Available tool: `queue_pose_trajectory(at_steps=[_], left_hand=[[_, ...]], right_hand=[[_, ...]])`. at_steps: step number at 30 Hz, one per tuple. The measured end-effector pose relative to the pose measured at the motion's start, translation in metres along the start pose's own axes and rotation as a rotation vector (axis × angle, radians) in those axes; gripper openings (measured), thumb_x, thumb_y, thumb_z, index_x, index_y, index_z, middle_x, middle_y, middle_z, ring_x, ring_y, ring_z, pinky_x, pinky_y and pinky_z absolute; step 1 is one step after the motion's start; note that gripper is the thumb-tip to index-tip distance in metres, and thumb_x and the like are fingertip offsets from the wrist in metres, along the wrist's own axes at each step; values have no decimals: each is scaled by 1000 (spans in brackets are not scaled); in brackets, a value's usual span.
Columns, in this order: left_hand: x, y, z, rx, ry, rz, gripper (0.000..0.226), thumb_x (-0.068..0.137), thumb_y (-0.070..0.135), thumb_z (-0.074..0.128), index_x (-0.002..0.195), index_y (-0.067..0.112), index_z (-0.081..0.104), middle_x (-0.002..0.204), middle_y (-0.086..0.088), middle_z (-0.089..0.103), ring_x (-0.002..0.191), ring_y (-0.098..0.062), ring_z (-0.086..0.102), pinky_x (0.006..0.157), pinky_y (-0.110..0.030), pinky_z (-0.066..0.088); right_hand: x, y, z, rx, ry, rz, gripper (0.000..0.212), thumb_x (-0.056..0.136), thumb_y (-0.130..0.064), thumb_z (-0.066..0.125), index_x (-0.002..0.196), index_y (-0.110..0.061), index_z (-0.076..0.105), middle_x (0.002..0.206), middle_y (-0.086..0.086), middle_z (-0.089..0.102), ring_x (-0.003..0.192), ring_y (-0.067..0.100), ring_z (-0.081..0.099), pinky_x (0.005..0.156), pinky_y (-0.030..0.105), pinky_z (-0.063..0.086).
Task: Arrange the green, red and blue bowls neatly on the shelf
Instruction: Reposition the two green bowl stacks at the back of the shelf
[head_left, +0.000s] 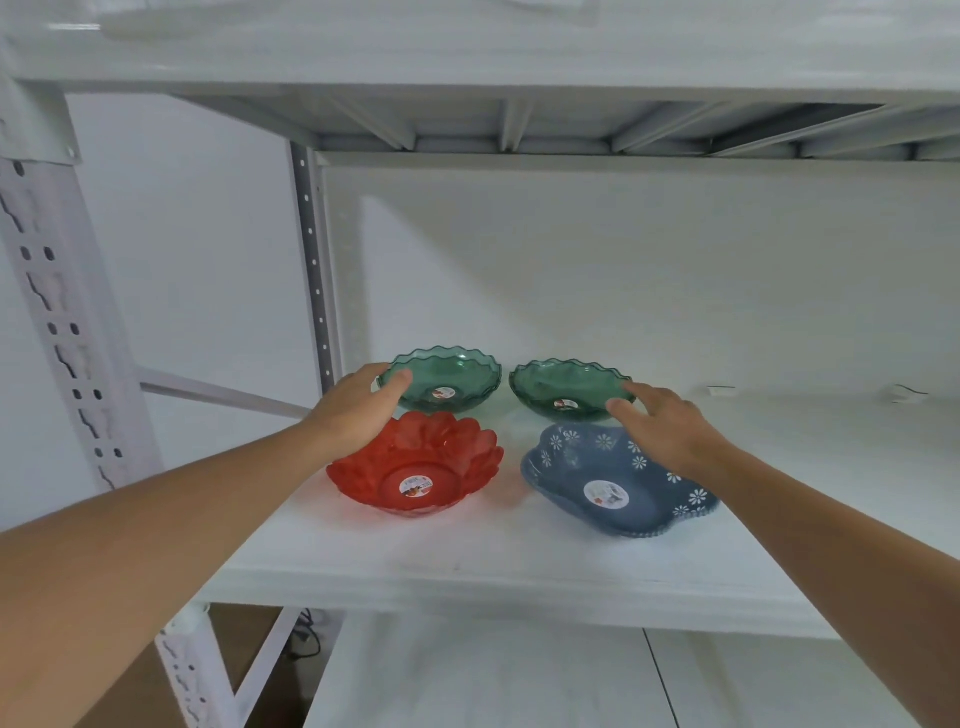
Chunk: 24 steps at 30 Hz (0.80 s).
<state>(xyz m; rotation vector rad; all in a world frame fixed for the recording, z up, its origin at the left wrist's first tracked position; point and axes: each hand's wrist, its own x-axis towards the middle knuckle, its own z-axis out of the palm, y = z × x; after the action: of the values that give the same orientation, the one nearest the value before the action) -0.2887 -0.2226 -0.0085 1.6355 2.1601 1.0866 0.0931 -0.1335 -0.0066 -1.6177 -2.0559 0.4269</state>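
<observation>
In the head view, four bowls are seen in two rows on the shelf (467, 566). The left green bowl (447, 382) and right green bowl (569, 387) are set toward the back edge; the red bowl (415, 467) and blue bowl (613, 483) are nearer the front edge. The left hand (358, 410) is spread, its fingertips at the left green bowl's rim. The right hand (660, 423) is spread beside the right green bowl. A final squaring of the back row is judged to be in hand; gentle, even nudges are called for next.

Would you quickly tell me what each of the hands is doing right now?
Left hand: open, fingers on the left translucent green scalloped plastic bowl, not gripping.
Right hand: open, at the right green bowl.
</observation>
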Motion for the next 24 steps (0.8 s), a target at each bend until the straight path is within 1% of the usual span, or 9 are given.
queue_pose_trajectory(at_steps=[6,11,13,15,18,19,21,22,24], left_hand=[[-1,4,9,24,9,-29,82,94,78,30,162,34,40,166,2,43,151,-24,40,103,-37,32],[-5,17,20,77,12,-46,86,91,81,27,162,33,39,167,2,42,151,-25,40,111,-42,33],[-5,20,23,96,26,-51,84,92,79,28,161,33,41,165,2,44,149,-25,42,106,-40,34],[-4,24,27,104,41,-55,80,94,77,30,159,33,44,162,1,49,145,-25,46,98,-37,34],[-1,28,29,107,37,-66,78,96,75,30,159,32,44,162,1,49,144,-25,47,98,-37,34],[0,30,30,110,31,-70,79,95,76,29,160,32,43,163,2,48,144,-25,47,100,-38,35],[5,31,31,118,20,-61,79,96,74,25,160,31,44,162,1,48,142,-24,48,100,-37,35],[10,32,31,116,16,-50,78,98,73,23,159,30,45,160,1,50,139,-23,50,99,-36,35],[21,30,32,96,16,-45,74,102,69,21,157,27,47,156,-1,54,132,-22,52,96,-35,35]], right_hand=[[2,30,-11,35,-26,10,68,103,-61,42,165,-31,40,166,10,45,151,36,40,122,53,34],[11,42,-14,62,-34,-36,67,103,-57,43,164,-28,42,158,11,53,144,31,49,116,47,40],[18,43,-13,67,-52,-72,63,103,-55,43,161,-30,44,153,12,56,135,31,55,112,46,44],[26,43,-9,80,-72,-89,64,103,-56,43,162,-31,43,150,11,57,130,31,58,110,47,46],[36,42,-1,95,-83,-98,66,104,-54,46,164,-28,41,158,11,51,138,31,53,108,43,42],[39,40,2,97,-82,-110,64,104,-52,47,163,-27,42,158,11,52,135,30,53,104,42,42],[48,37,7,98,-78,-147,58,105,-49,49,159,-28,48,155,10,57,118,23,53,94,37,39],[54,36,9,92,-80,-160,56,106,-48,49,158,-29,49,154,10,57,113,20,51,92,36,37],[67,34,13,78,-80,-158,58,106,-49,49,160,-28,48,158,9,54,117,21,52,95,37,38]])
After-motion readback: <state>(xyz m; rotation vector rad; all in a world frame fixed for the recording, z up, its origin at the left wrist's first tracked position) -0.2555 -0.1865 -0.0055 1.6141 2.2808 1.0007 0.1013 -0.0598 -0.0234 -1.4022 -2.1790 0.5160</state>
